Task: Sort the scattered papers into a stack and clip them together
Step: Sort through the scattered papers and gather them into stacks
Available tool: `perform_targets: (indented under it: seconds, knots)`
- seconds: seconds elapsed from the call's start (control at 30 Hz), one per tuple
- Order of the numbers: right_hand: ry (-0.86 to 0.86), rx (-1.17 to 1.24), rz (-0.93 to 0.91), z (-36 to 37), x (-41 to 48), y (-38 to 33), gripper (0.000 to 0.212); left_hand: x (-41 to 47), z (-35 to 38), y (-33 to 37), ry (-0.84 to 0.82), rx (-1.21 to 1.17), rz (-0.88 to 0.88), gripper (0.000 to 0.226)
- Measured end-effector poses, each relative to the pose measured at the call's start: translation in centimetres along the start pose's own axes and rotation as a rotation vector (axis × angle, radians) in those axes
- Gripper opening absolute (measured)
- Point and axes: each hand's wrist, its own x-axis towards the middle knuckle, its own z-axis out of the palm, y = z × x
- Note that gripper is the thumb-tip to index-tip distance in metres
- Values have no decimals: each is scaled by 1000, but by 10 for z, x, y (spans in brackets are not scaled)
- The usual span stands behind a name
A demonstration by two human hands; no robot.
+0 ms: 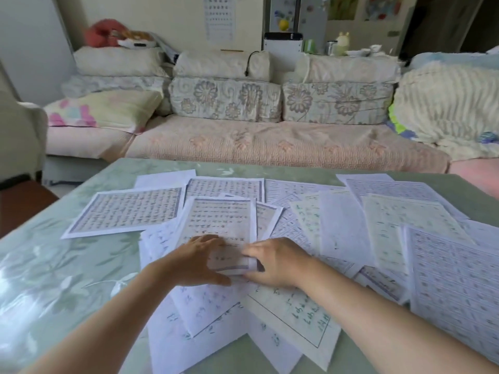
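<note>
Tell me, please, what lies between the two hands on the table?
In the head view, the near end of a printed sheet lies between the left hand and the right hand; both hold it.

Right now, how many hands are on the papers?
2. Left hand holds the bordered sheet at its near-left edge; right hand grips its near-right corner. Neither is hidden.

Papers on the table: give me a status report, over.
Left hand and right hand both pinch the bordered sheet at its near edge. Scattered papers lie loose across the table. No clip in view.
</note>
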Motion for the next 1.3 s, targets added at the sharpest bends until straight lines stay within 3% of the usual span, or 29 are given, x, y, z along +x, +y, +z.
perform_targets:
  seconds: [0.07,0.13,0.2,0.3,0.37,0.43,0.5,0.57,0.63,0.7,0.83,0.9,0.97,1.03,1.1,1.23,1.3]
  knots:
    - [141,-95,-127,5,-3,-3,34,-4,4,-2,84,41,45,102]
    - [291,-75,-178,10,-3,-5,30,-7,6,1,148,80,120,86]
    - [385,3,-136,6,-2,-6,32,-9,5,6,185,97,164,72]
    - [378,161,4,-6,1,-4,34,-7,1,12,281,117,136,29]
    - [302,383,160,-17,2,-7,35,-7,-2,12,330,86,65,16]
    - [240,655,391,-26,5,-12,49,-7,-6,10,350,-12,11,18]
    - [199,1077,648,-33,12,-13,58,-10,-11,12,353,-76,1,19]
    - [133,1469,816,-39,16,-13,41,-14,-15,14,317,-79,27,21]
    - [69,1583,855,-36,23,-7,25,-17,-16,16,261,-85,60,23]
    - [37,1471,892,-24,31,-3,33,-20,-14,16,181,-135,76,27]
    - [92,1002,916,-21,35,-8,55,-22,-14,5,61,-321,34,62]
    - [146,922,910,-23,38,-11,44,-19,-18,-7,182,-334,-25,58]
    - [155,868,886,-23,44,-19,27,-15,-16,-25,283,-164,-121,63]
    - [122,804,853,-21,55,-28,19,-14,-11,-44,226,-73,-231,79]
    - [124,820,850,-22,67,-34,16,-15,-4,-56,155,-90,-276,84]
    - [115,1013,1018,-30,94,-33,50,-11,5,-65,183,-79,-260,79]
    - [84,1030,1056,-33,102,-31,55,-10,7,-66,187,-64,-254,80]
